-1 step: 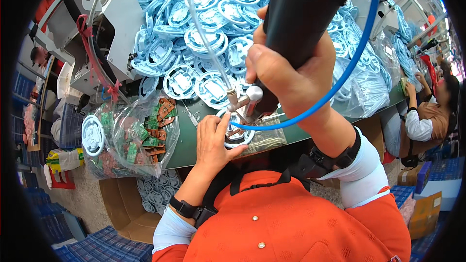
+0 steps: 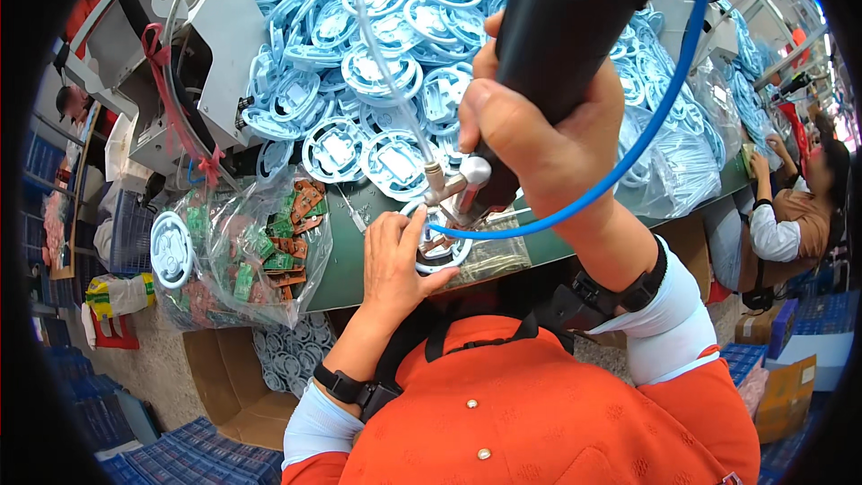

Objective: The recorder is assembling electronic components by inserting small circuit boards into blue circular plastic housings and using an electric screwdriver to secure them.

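Observation:
My right hand (image 2: 557, 139) is wrapped round a thick black power screwdriver (image 2: 561, 36), held tilted with its metal tip end low over the bench edge. A blue air hose (image 2: 628, 162) loops from the tool's lower end past my wrist, and a clear tube (image 2: 382, 54) joins a metal fitting there. Under the tip lies a light blue plastic ring part (image 2: 462, 256), partly hidden by the tool. With fingers and thumb, my left hand (image 2: 392, 256) grips this ring's left side against the bench. Whether the tip touches a screw cannot be made out.
A tall heap of light blue ring parts (image 2: 386, 27) covers the bench's back. Left of my hands, a clear bag (image 2: 310, 283) holds green and brown circuit boards (image 2: 280, 247), beside another ring part (image 2: 172, 250). A cardboard box (image 2: 220, 377) stands below. Another person (image 2: 790, 216) sits far right.
The screwdriver and my right hand have shifted very slightly to the right. My left hand and the ring part stay in place.

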